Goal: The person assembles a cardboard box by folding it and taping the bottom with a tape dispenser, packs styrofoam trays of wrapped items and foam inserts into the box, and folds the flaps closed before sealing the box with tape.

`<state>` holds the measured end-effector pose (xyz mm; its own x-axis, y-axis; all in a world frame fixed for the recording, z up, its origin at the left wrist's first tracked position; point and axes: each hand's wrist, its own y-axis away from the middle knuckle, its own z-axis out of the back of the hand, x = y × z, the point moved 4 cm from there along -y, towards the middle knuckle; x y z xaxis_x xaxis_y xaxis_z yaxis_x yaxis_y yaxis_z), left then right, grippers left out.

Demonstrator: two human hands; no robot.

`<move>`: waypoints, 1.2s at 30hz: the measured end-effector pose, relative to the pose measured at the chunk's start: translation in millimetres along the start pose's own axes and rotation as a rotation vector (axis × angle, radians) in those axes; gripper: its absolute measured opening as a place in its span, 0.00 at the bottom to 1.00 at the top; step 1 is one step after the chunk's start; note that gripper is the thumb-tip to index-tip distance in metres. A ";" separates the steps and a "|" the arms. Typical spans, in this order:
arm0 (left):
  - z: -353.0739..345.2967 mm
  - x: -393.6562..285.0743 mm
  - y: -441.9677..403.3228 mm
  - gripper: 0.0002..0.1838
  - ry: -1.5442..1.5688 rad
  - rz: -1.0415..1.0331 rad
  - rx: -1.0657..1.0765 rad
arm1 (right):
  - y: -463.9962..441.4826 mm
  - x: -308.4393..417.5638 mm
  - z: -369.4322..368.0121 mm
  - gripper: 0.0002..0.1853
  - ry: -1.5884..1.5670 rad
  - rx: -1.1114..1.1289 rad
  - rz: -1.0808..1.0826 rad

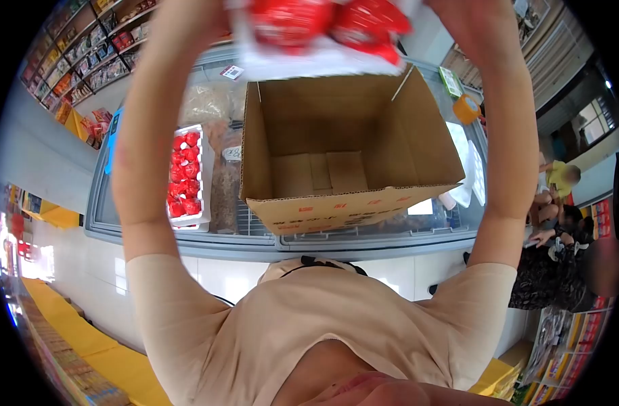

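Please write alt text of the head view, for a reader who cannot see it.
At the top edge, a person's left hand and right hand hold up a blurred white tray of red-wrapped items. An open cardboard box stands on a glass-topped case, with a similar filled tray to its left.

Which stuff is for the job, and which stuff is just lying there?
Seems part of the job:
- raised tray of red packs
- open box
- probably the left tray

Seems just lying there:
- code card
- orange thing
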<state>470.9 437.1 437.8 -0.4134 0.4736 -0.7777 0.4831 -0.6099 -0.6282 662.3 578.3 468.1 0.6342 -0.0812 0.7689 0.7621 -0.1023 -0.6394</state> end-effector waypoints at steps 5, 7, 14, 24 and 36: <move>-104.7 -15.6 20.5 0.38 -0.396 -0.234 0.132 | -1.5 -25.9 90.9 0.27 -0.164 -0.294 0.096; -104.0 -0.8 29.7 0.33 -0.381 -0.203 0.361 | 13.3 -35.3 97.9 0.40 -0.173 -0.128 0.123; -44.5 22.8 149.0 0.28 -0.634 -0.281 0.814 | 29.5 -58.0 135.2 0.36 0.061 -0.147 -0.063; -46.2 28.1 193.1 0.11 -0.835 -0.361 0.469 | 63.8 -194.2 41.4 0.31 0.679 0.830 -1.190; -65.9 37.9 211.4 0.09 -0.915 -0.386 0.430 | 232.6 -381.6 23.6 0.40 0.552 1.170 -1.201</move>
<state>608.2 368.0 273.9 -0.9851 0.1359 -0.1050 -0.0404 -0.7775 -0.6276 600.6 608.8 26.0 -0.2207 -0.8215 0.5258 0.5740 0.3264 0.7510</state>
